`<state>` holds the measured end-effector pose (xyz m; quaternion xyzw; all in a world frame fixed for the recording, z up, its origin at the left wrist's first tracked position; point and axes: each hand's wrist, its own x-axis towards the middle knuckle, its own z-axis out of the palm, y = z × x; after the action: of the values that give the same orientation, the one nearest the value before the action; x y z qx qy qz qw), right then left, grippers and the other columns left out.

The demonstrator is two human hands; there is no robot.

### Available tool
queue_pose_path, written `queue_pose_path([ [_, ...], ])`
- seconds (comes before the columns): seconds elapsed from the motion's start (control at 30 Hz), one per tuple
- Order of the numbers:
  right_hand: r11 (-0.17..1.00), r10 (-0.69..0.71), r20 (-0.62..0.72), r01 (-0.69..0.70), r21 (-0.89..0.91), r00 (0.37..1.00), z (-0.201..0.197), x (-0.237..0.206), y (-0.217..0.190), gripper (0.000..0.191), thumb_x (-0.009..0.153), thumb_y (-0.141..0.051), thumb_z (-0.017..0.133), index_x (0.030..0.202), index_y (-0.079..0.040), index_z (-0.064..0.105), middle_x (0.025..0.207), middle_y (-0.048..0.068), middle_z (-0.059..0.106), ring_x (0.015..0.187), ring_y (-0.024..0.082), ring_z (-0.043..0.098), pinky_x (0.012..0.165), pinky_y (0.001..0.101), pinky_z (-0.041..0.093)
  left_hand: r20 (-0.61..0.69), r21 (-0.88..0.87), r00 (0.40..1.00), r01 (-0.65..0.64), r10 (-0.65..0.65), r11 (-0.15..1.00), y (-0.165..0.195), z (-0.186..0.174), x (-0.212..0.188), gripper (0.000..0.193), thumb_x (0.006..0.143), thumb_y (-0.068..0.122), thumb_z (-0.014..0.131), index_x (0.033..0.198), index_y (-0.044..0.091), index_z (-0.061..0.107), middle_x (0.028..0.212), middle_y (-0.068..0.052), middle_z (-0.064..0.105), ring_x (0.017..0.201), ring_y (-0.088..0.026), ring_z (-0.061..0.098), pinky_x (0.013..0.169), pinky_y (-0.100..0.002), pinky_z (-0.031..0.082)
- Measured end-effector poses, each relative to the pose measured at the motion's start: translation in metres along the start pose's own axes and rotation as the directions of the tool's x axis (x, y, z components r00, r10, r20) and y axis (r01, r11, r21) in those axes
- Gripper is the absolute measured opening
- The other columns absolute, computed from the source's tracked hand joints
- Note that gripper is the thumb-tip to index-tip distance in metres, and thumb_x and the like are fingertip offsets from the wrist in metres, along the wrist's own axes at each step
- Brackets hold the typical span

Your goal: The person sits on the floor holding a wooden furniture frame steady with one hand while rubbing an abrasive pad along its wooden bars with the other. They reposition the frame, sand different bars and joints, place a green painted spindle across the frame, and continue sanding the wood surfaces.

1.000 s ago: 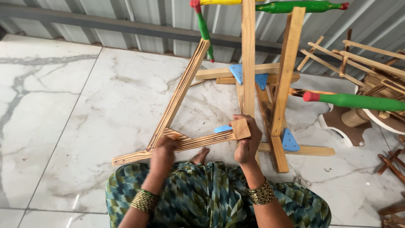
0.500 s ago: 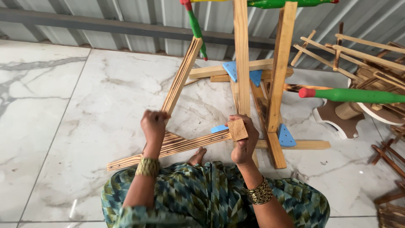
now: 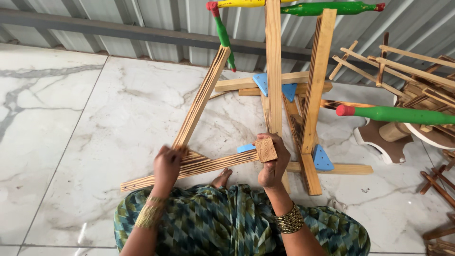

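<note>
Right hand (image 3: 273,163) clamps a small wooden block (image 3: 266,150) against the end of the low slatted bar (image 3: 208,166), left hand (image 3: 167,163) closed around the leaning slatted strut (image 3: 201,97) where both meet, above the marble floor (image 3: 95,123).

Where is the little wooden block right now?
In the head view, the small wooden block is in the right hand, pressed against the wooden frame, beside a blue corner piece.

The left hand (image 3: 167,163) covers the joint where the slanted wooden bar (image 3: 201,97) meets the lower bar (image 3: 213,163). The top edge of the frame cuts off the upright posts (image 3: 273,57). The right edge cuts off the pile of wooden sticks (image 3: 426,90). The bottom edge cuts off both forearms.
</note>
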<state>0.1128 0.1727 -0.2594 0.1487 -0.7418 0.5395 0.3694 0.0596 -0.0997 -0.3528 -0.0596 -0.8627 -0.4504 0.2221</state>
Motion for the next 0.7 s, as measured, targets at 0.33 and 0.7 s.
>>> queue_pose_path([
  [0.33, 1.0, -0.008, -0.035, 0.009, 0.019, 0.999, 0.005, 0.0, -0.001, 0.096, 0.095, -0.085, 0.036, 0.114, 0.006, 0.061, 0.107, 0.015, 0.066, 0.088, 0.023, 0.073, 0.08, 0.0342, 0.058, 0.008, -0.292, 0.997, 0.071, -0.072, 0.954, 0.039, 0.051, -0.058, 0.013, 0.072, -0.004, 0.077, 0.083, 0.001, 0.075, 0.08, -0.012, 0.065, 0.067, -0.024, 0.065, 0.061, -0.035, 0.052],
  [0.7, 1.0, 0.0, -0.009, 0.0, 0.029, 1.0, 0.002, -0.002, 0.0, 0.096, 0.096, -0.084, 0.036, 0.116, 0.006, 0.061, 0.107, 0.013, 0.066, 0.091, 0.022, 0.073, 0.081, 0.0347, 0.058, 0.287, 0.146, 0.743, 0.59, -0.605, 0.794, -0.051, -0.046, -0.021, 0.032, 0.081, 0.034, 0.089, 0.077, 0.004, 0.079, 0.063, -0.019, 0.071, 0.058, -0.029, 0.067, 0.056, -0.039, 0.052],
])
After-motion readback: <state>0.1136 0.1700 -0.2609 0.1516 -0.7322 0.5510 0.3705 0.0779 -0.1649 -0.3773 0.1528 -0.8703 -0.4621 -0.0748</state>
